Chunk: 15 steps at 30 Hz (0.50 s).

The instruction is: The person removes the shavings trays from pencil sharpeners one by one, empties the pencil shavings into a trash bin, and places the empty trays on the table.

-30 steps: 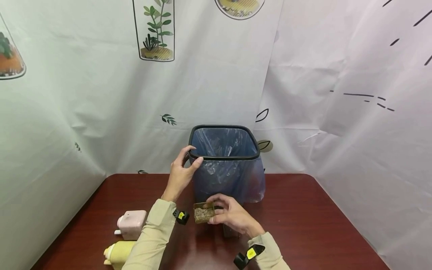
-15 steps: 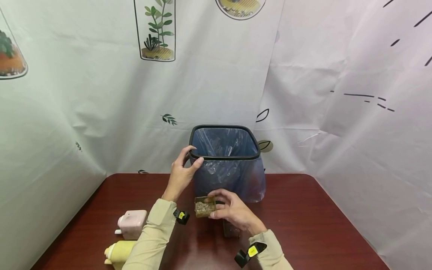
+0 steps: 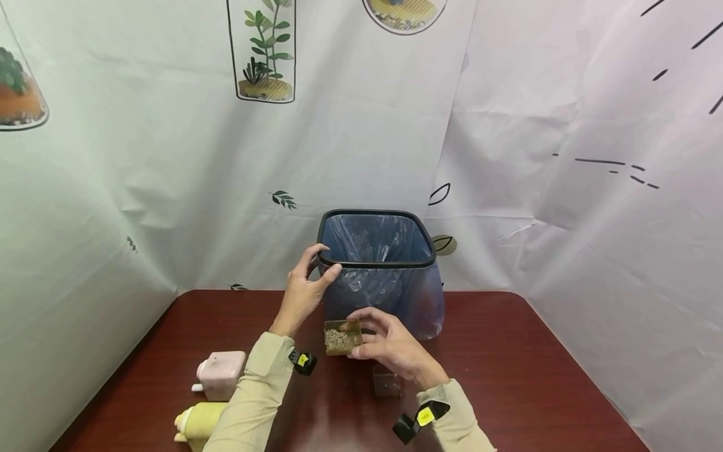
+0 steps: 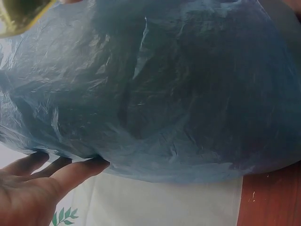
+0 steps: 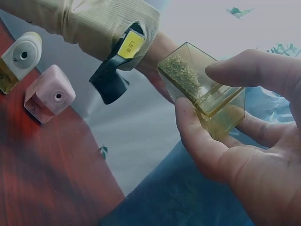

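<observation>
My left hand (image 3: 303, 292) grips the black rim of a trash can (image 3: 375, 264) at its near left corner. A blue plastic bag (image 4: 155, 94) lines the can and hangs over its outside; the left fingers (image 4: 77, 176) touch it. In front of the can, my right hand (image 3: 392, 345) holds a translucent yellow sharpener drawer (image 3: 342, 339) between thumb and fingers. Pencil shavings (image 5: 180, 75) lie piled in the drawer, which is tilted in the right wrist view. A pink pencil sharpener (image 3: 222, 375) and a yellow pencil sharpener (image 3: 202, 424) stand left of my left forearm.
A clear small box (image 3: 386, 383), like another sharpener drawer, sits on the dark red table (image 3: 491, 376) below my right hand. White printed curtains (image 3: 373, 138) hang behind and on both sides of the table.
My right hand has moved a little up and forward with the drawer, closer to the can's front side. More of the clear box shows now. My left hand stays on the rim.
</observation>
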Tool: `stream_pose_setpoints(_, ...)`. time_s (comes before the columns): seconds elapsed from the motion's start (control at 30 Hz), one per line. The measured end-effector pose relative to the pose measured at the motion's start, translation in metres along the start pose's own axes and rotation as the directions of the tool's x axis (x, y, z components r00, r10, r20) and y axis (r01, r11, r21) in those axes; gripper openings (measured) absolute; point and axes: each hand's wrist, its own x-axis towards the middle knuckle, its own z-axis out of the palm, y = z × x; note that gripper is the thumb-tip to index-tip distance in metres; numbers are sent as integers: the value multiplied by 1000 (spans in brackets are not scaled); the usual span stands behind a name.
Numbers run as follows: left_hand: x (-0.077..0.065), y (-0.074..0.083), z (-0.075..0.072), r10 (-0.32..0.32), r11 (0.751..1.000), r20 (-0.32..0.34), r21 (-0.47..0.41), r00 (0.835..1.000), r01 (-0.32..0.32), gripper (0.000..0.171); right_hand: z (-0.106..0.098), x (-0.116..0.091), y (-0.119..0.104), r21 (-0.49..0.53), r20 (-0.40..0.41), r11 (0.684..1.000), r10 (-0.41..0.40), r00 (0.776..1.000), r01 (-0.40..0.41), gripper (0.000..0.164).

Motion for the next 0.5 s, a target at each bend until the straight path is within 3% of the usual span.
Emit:
stream_pose_setpoints(0.13,4,-14,2,12,1000,0,9,1000,-12,42,1,0,-7,-5,-7,1000,-9,1000,9,52)
stream_pose_setpoints(0.37,-8,23,-4,-20,1000,9,-10,1000,20,41,4,1,-18,-15,-14,1000,7,1000,-7,53)
stream_pose_setpoints(0.5,-9,22,-5,-6,1000,12,-22,1000,7,44,5,0,-25,-20,-36,1000,22,999,-22,53)
